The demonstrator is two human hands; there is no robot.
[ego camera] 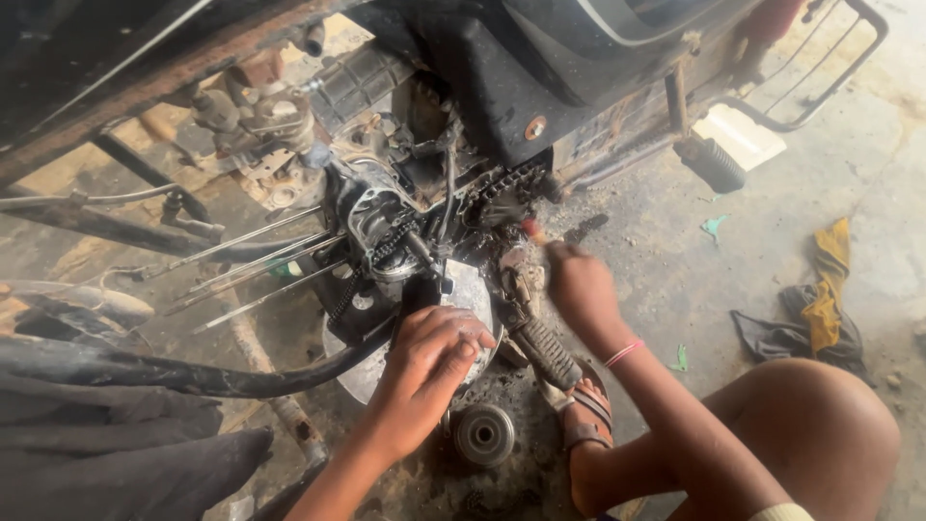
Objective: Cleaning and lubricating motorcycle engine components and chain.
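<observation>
Left hand [424, 362], grip closed on the round engine cover [470, 294] below the chain [386, 253]. Right hand [579, 285], grip closed on a red-handled tool [531, 230] whose long axis points up-left toward the engine.

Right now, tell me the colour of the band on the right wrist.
Pinkish red: a thin band around the right wrist, seen clearly in the head view.

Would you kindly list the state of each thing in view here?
Left hand: pressed on the round engine cover, fingers curled.
Right hand: gripping a red-handled tool at the engine.
Chain: exposed, greasy.
Round metal part: loose on the floor.
Footpeg: mounted, beside the sandalled foot.
Rags: crumpled on the floor.
</observation>
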